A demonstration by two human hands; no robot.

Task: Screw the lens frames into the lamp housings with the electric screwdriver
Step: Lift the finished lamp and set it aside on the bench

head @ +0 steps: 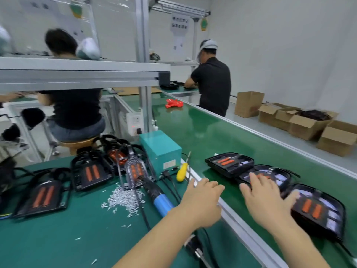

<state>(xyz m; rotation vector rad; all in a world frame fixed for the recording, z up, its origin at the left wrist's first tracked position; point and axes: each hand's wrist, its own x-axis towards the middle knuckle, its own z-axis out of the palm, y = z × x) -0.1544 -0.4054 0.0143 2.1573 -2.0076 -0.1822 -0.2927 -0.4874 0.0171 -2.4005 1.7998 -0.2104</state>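
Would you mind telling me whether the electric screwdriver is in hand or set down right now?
Set down. The electric screwdriver lies flat on the green bench beside the screws; the left hand and right hand both reach toward the conveyor, neither holding it.

belt (222,136) by right hand (264,202): glossy green | housings (229,164): glossy black plastic | rail (237,227) under left hand (202,200): brushed metal

Three black lamp housings (270,182) with orange strips lie flat in a row on the green belt at four o'clock. More housings (63,182) lie at nine o'clock. The blue-handled electric screwdriver (158,196) lies at center beside a screw pile (123,200).
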